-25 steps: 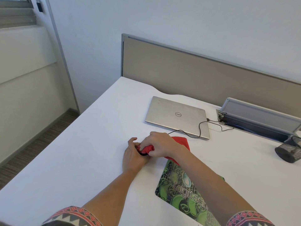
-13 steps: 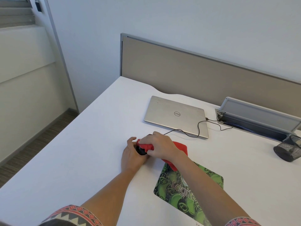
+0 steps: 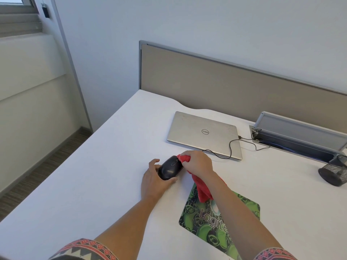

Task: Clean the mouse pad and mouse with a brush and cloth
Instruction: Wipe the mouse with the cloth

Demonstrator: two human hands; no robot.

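A white office desk (image 3: 93,184) stands by a pale wall, with a beige divider panel (image 3: 225,87) along its far edge. Near the middle, the fingers (image 3: 154,163) and thumb of the left hand (image 3: 153,182) curl round a black, rounded plastic computer mouse (image 3: 170,168), gripping its near end. The right hand (image 3: 199,165) clutches a bunched red cloth (image 3: 185,158) and presses it against the mouse's far end. The cloth's loose tail trails under the wrist onto a green patterned mouse pad (image 3: 244,209), just right of the mouse. Behind them lies a closed silver laptop (image 3: 202,132). A black mesh pen cup (image 3: 334,173) sits at the far right.
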